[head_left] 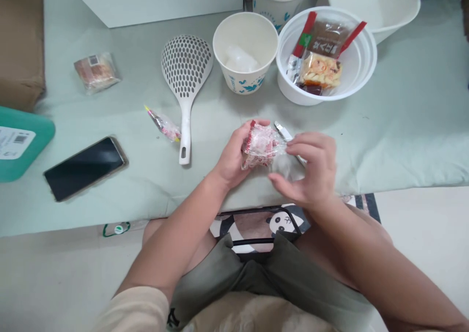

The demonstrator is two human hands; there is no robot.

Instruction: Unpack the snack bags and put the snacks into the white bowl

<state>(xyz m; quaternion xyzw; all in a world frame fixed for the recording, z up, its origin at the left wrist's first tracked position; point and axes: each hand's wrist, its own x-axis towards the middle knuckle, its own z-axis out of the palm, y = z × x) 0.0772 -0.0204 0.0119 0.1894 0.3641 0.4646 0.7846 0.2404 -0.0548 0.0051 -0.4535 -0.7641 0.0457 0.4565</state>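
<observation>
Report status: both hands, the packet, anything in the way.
Left hand gripping clear, red-edged packet. Right hand curled beside it, grip unclear. Possibly in the way: slim metal tool, partly under right hand.

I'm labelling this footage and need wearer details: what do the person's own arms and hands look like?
The left hand and right hand wear no gloves, and no watch or bracelet shows. The left arm has a short beige sleeve; on the right arm, no sleeve is in view.

Diffuse light, soft shadows, slight blur
</observation>
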